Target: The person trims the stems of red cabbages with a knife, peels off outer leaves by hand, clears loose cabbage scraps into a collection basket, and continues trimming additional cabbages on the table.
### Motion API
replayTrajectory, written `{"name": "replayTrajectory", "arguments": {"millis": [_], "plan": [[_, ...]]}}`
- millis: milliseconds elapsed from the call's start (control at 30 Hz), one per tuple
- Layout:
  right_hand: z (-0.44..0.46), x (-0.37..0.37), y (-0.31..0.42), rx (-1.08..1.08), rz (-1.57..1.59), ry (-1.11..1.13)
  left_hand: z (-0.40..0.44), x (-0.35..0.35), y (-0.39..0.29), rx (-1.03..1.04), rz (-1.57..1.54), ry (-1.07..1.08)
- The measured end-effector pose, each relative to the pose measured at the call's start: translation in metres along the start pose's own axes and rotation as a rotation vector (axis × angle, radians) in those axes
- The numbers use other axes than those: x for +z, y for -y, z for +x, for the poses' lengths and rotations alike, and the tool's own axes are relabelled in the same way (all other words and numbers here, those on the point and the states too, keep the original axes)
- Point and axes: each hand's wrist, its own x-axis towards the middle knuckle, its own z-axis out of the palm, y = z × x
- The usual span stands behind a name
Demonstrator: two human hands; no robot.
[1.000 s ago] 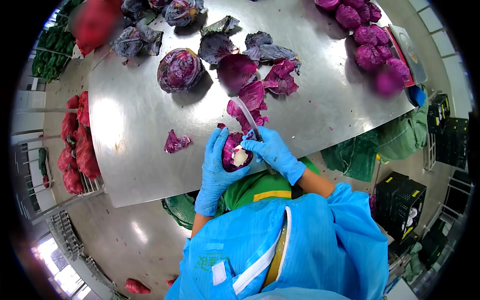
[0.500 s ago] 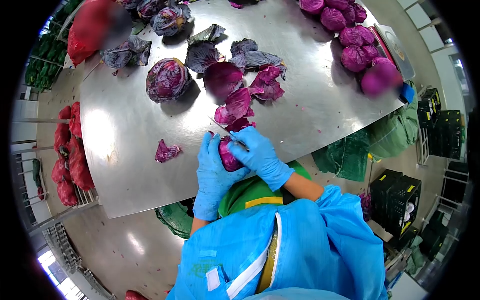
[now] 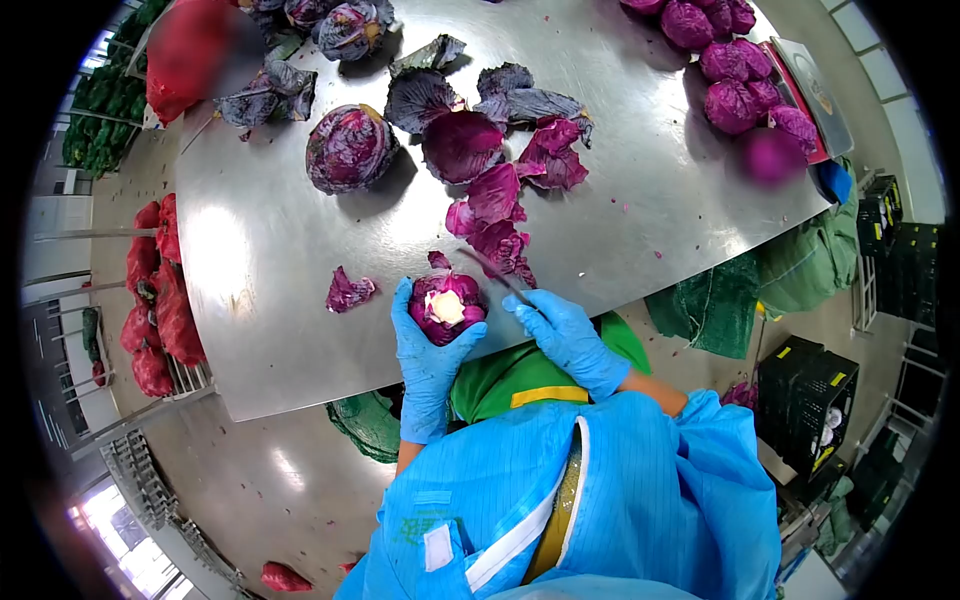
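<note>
Left hand (image 3: pixel 425 362), fingers cupped, holds a cabbage (image 3: pixel 448 306), pale base up; right hand (image 3: pixel 573 342) grips a knife (image 3: pixel 495 271). Trimming seems underway; another cut needs steadiness.

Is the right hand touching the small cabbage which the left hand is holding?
Apart. The head view shows a strip of the metal table between the right hand and the cabbage.

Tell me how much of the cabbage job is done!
The smooth purple cabbages at the far right look finished. The left hand holds a small cabbage with its pale stump showing, and the right hand holds a knife, so that one seems part-way. The big cabbage and the dark, leafy cabbages beyond it look left to do.
</note>
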Motion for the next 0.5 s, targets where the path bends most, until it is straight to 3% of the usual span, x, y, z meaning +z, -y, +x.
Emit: {"name": "replayTrajectory", "arguments": {"millis": [67, 167, 333, 500], "plan": [[0.013, 0.011, -0.002, -0.314, -0.251, -0.105, 0.004, -0.001, 0.013, 0.074, 0.103, 0.009], [0.03, 0.017, 0.004, -0.405, -0.309, -0.032, 0.006, -0.001, 0.015, 0.06, 0.076, 0.027], [0.046, 0.024, 0.006, -0.424, -0.471, 0.094, 0.011, -0.003, 0.02, -0.028, 0.067, 0.041], [0.046, 0.027, 0.007, -0.431, -0.617, 0.085, 0.01, 0.001, 0.025, 0.041, 0.142, -0.004]]}}
